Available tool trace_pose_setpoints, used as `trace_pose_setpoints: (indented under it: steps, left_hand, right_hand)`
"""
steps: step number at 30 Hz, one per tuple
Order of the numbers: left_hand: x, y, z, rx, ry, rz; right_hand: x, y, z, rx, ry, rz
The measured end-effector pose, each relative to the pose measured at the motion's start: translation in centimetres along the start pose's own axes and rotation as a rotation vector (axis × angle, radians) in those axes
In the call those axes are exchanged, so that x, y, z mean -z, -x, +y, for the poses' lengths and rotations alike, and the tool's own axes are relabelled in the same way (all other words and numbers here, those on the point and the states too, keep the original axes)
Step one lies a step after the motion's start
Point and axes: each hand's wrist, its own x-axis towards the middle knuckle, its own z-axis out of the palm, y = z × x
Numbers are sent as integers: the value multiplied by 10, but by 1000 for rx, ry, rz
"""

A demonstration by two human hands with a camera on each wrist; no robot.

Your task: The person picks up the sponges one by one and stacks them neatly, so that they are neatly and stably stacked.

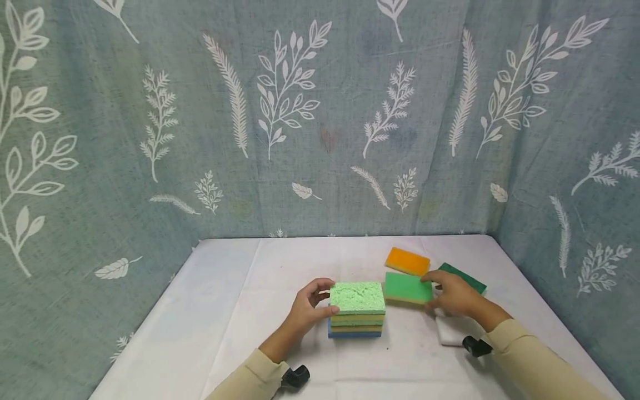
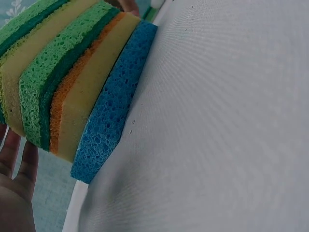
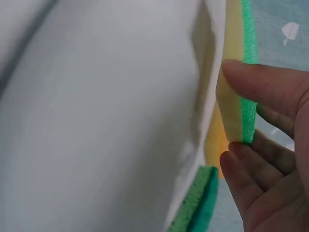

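A stack of sponges (image 1: 357, 299) stands on the table, light green on top and blue at the bottom. Its layered green, orange, cream and blue edges fill the upper left of the left wrist view. At the stack's left side my left hand (image 1: 309, 308) rests its fingertips and thumb, the fingers fairly straight. To the right of the stack, my right hand (image 1: 454, 291) pinches the right end of a green-topped yellow sponge (image 1: 406, 288). In the right wrist view the thumb lies on one edge of that sponge (image 3: 232, 104), fingers on the opposite edge.
An orange sponge (image 1: 407, 261) lies behind the pinched one. A dark green sponge (image 1: 464, 279) lies beyond my right hand, and a white pad (image 1: 456, 331) in front of it. White cloth covers the table (image 1: 240, 311); patterned curtains (image 1: 320, 122) enclose the back and sides.
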Motion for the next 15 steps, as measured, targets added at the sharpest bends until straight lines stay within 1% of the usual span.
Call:
trace_pose_setpoints:
  steps: [7, 15]
  left_hand:
    - [0, 2, -1, 13, 34, 11]
    - [1, 1, -1, 33, 38, 7]
  right_hand:
    - [16, 0, -4, 91, -86, 13]
    - [29, 2, -26, 173, -141, 63]
